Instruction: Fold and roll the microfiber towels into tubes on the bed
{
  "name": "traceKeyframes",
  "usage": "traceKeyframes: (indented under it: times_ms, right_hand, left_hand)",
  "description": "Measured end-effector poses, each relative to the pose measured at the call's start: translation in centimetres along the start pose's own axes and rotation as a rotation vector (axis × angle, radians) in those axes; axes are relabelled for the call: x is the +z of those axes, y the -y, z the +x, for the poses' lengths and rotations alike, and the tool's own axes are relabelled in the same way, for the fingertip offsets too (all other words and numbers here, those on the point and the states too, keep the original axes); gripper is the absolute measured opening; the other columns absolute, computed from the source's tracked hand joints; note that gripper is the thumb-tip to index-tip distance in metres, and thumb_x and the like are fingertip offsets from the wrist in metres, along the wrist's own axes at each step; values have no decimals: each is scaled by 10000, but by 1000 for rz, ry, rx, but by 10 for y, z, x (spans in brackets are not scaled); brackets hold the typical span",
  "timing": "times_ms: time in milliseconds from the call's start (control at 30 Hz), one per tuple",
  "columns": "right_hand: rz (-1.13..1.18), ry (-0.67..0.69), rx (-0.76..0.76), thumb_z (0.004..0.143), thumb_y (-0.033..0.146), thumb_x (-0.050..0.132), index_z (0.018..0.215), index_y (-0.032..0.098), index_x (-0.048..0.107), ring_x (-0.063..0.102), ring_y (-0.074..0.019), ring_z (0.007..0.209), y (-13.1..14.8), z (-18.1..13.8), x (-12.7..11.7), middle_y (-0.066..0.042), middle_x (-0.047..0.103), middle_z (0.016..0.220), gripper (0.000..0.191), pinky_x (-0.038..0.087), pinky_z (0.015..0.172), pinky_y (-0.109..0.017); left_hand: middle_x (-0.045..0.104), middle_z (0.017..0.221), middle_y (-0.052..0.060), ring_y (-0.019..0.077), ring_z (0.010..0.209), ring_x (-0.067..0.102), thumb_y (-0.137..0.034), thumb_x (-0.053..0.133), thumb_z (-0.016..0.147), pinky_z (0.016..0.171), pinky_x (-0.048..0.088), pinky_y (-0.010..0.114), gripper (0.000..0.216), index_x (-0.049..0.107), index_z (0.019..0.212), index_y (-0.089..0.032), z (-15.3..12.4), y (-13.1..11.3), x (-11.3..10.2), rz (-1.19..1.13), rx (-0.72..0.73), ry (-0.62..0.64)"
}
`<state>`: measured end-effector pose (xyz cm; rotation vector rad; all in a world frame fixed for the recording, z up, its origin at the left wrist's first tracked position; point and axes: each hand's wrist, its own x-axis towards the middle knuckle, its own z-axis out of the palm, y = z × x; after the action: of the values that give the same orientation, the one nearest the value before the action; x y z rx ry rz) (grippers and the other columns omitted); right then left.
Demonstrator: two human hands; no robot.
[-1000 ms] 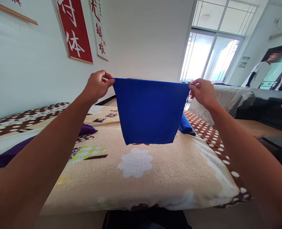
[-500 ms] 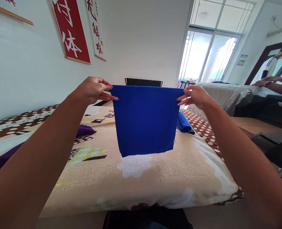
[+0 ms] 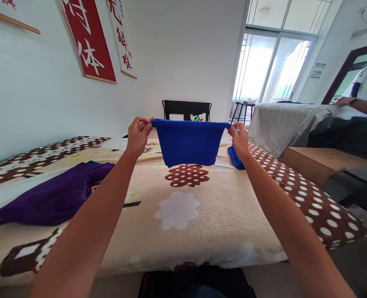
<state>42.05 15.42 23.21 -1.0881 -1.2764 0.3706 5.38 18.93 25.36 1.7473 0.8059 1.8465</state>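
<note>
A blue cloth (image 3: 189, 142) hangs stretched between my two hands, its top edge pulled nearly straight. My left hand (image 3: 140, 133) pinches its upper left corner. At the upper right corner, my right hand (image 3: 237, 136) closes on the fabric with thumb and fingers. The lower edge of the cloth hangs just above or against the patterned blanket (image 3: 227, 211); which of the two I cannot tell. Right behind my right wrist lies a rolled blue cloth (image 3: 235, 158), partly hidden. To the left, a crumpled purple garment (image 3: 56, 194) lies on the blanket, partly covered by my left forearm.
Beyond the bed stands a black chair (image 3: 186, 108). On the right are a plastic-covered surface (image 3: 276, 124), a wooden box (image 3: 307, 161) and dark furniture. Another person's hand (image 3: 343, 101) rests on the plastic. Hanging scrolls (image 3: 92, 49) line the left wall.
My hands have moved farther forward and closer together with the blue cloth. It now looks shorter and smaller. More of the purple garment shows, and the other person's hand has shifted.
</note>
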Motion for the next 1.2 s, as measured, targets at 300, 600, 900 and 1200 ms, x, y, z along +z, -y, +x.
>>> traceKeyframes:
  times_ms: [300,600,900,1200]
  right_hand:
    - [-287,853,141,826,418,587,854,193,572,624,-145,550,-77,-124,-54,1,669,610,227,482,574,-256]
    - [-601,1137,33,704,143,590,783,199,640,497,-107,602,-81,-197,-56,35,601,665,108,304,575,-222]
    - [-716,1185,-7,696,70,558,772,202,623,485,-116,671,-60,-214,-60,23,583,699,166,297,641,-229]
    - [-822,983,193,896,451,548,717,174,607,534,-144,662,-78,-216,-58,-43,651,729,335,317,591,-249]
  left_hand:
    - [695,837,16,217,784,622,-495,586,835,732,465,312,278,678,872,-236,-162,36,-90,648,-315,801]
    - [608,901,23,213,836,574,-298,531,849,780,438,331,93,585,802,-238,-236,26,-104,729,-280,973]
    - [600,935,43,201,831,556,-299,501,859,751,410,303,106,547,821,-211,-245,-3,-92,758,-345,1055]
    - [559,679,-6,176,669,525,-524,460,907,649,345,280,391,496,686,-203,-264,20,-92,802,-485,686]
